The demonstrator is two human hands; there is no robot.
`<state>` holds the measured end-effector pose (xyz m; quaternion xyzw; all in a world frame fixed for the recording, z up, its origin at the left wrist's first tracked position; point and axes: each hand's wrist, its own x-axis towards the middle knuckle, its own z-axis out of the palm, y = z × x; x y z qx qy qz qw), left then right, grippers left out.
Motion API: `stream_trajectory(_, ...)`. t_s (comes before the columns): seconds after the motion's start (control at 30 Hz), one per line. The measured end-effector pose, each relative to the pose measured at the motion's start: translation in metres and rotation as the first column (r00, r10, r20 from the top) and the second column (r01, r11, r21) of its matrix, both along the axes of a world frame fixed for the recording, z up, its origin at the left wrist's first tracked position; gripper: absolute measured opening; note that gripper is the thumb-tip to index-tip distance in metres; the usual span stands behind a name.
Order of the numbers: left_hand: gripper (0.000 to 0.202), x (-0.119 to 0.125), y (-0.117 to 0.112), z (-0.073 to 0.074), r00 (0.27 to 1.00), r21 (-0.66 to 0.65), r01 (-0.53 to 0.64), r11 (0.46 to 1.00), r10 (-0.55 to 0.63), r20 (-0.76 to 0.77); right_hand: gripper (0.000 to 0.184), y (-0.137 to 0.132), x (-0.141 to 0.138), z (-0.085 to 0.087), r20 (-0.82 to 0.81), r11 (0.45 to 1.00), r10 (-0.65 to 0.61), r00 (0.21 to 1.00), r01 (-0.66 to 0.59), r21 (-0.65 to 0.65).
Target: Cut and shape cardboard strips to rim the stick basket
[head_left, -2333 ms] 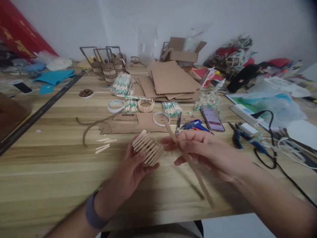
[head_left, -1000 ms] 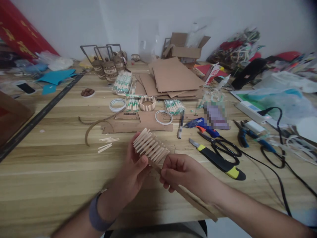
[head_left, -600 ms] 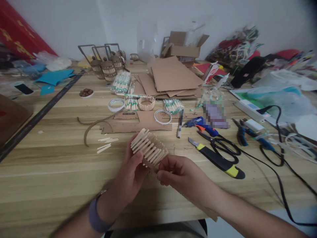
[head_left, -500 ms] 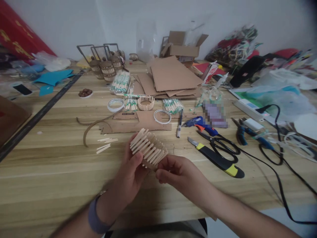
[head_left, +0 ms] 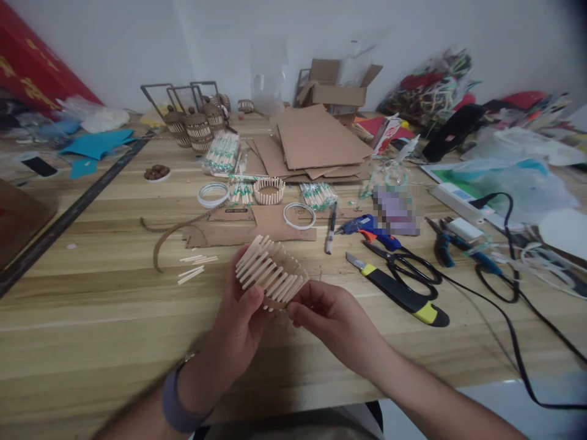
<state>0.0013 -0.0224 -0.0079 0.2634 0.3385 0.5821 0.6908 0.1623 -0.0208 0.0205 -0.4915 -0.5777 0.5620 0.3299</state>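
Observation:
A tilted ring of pale wooden sticks (head_left: 269,276) stands out in front of me, with a brown cardboard strip (head_left: 275,304) running round its lower edge. My left hand (head_left: 241,321) grips it from the left, thumb pressed on the sticks and the other fingers behind. At the lower right edge, my right hand (head_left: 321,308) pinches the strip between thumb and fingers; its exact fingertip contact is partly hidden. Several loose sticks (head_left: 197,267) lie on the table to the left, beside a curved cardboard strip (head_left: 167,239).
Beyond my hands lie a flat cardboard piece (head_left: 257,233), tape rolls (head_left: 213,194) and another stick ring (head_left: 269,190). To the right are a utility knife (head_left: 398,290), scissors (head_left: 415,269), a blue glue gun (head_left: 369,227) and a pen (head_left: 331,229). Black cables (head_left: 499,311) cross the right side.
The stick ring has turned very slightly in my hands and shifted a little left. My right hand has moved slightly left with it; both hands keep their hold.

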Motion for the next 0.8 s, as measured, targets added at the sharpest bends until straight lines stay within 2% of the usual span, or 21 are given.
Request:
stream_trajectory(0.23,0.079,0.000,-0.002,-0.002,0.999,0.019,-0.026,0.999,0.026,-0.029,0.018,-0.003,-0.003,-0.004,0.077,0.996,-0.069,0.995,0.064,0.067)
stream_trajectory(0.4,0.077,0.000,-0.002,-0.001,1.000,0.033,-0.016,0.999,0.016,0.016,0.015,-0.005,-0.001,-0.005,0.120,0.987,-0.080,0.990,0.062,0.149)
stream_trajectory(0.53,0.062,0.001,0.000,0.003,0.995,0.021,0.047,0.999,-0.049,0.084,0.025,-0.007,0.003,-0.008,0.216,0.976,-0.060,0.975,0.011,0.218)
stream_trajectory(0.63,0.051,0.002,0.003,0.004,0.985,-0.035,0.137,0.990,-0.133,0.110,0.038,-0.009,0.005,-0.008,0.321,0.950,-0.114,0.940,0.009,0.311)
stream_trajectory(0.73,0.047,-0.002,0.003,-0.002,0.992,-0.023,0.114,0.993,-0.113,0.046,0.045,-0.011,0.005,-0.005,0.345,0.934,-0.146,0.927,0.014,0.357)
stream_trajectory(0.8,0.045,-0.006,0.003,-0.007,0.995,0.041,0.072,0.997,-0.069,-0.073,0.046,-0.012,0.004,-0.003,0.338,0.930,-0.160,0.927,0.026,0.367)
